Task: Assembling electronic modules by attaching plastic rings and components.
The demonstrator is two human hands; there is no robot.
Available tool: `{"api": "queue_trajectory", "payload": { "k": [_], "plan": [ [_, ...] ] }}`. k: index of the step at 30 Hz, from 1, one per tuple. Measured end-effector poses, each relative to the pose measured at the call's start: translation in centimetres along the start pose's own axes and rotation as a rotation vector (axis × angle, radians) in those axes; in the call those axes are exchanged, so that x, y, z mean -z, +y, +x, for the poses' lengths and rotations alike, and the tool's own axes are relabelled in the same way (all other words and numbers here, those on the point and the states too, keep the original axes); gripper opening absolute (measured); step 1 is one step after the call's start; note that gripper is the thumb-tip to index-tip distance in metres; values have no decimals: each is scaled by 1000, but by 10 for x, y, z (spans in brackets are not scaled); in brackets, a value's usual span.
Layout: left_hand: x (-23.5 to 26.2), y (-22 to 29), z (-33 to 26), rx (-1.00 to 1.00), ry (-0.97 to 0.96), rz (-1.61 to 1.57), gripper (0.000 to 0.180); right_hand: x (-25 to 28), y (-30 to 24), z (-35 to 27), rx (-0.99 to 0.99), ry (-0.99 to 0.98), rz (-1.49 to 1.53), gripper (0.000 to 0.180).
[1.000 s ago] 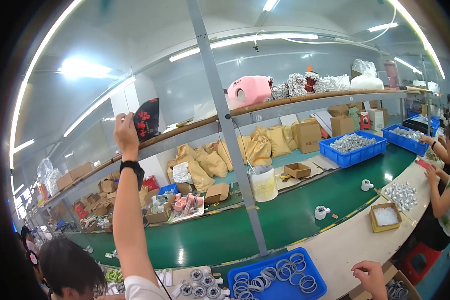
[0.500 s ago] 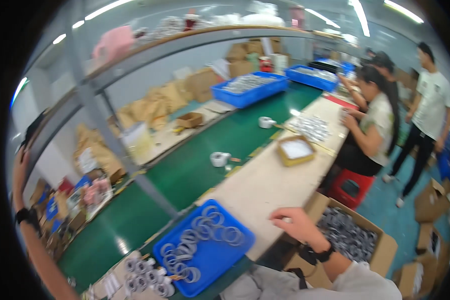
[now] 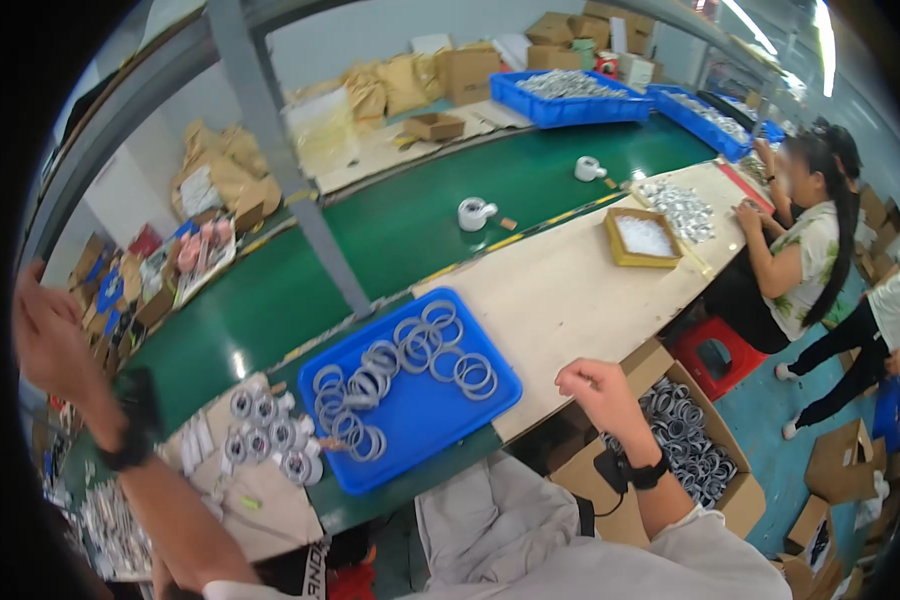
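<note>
Blue tray (image 3: 420,420) at lower centre holds many metal rings (image 3: 395,375); more wait in the cardboard box (image 3: 685,440). Right hand (image 3: 595,385) hovers between, fingers loosely curled, empty. Left hand (image 3: 50,335) is raised at far left, fingers unclear.

The right hand (image 3: 598,388) hovers, loosely curled and empty, over the beige bench edge, beside a blue tray (image 3: 415,425) of grey rings. The left hand (image 3: 48,335) is raised at the far left, blurred. A cardboard box (image 3: 730,500) of rings stands below.
</note>
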State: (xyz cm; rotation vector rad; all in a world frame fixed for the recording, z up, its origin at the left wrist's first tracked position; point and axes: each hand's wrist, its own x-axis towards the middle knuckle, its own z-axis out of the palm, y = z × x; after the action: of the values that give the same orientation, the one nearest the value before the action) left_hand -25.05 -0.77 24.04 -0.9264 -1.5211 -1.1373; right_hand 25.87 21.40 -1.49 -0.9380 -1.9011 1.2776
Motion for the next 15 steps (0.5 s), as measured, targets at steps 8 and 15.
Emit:
{"api": "queue_trajectory", "payload": {
  "k": [8, 15],
  "plan": [
    [20, 159, -332, 376, -575, -397, 37, -46, -14, 91, 162, -364, -233, 19],
    [110, 181, -417, 836, -625, -403, 45, -86, 25, 110, 623, -524, -802, 54]
  ]
}}
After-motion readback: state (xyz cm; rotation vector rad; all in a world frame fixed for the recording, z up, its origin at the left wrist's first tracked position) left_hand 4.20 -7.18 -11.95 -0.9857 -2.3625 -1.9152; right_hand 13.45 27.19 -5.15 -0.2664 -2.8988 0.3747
